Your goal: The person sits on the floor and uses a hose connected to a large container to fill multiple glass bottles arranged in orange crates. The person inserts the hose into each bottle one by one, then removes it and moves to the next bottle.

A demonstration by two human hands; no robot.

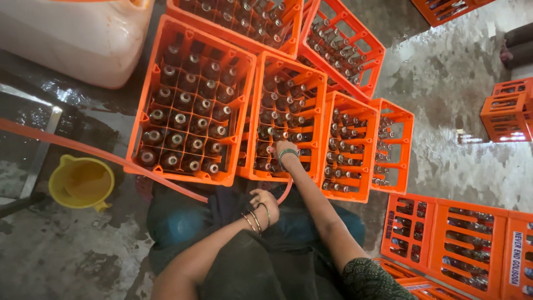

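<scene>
Orange crates [191, 103] packed with glass bottles [183, 119], right hand [286, 150] grip unclear among them, left hand [265, 201] clasping hose [100, 153]

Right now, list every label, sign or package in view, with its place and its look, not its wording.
Crate label: end wall of the orange crate at lower right; upright white rectangle with dark print.
Second crate label: wall of the neighbouring orange crate to its left; narrow dark print, too small to make out.
No screens or signs.
</scene>
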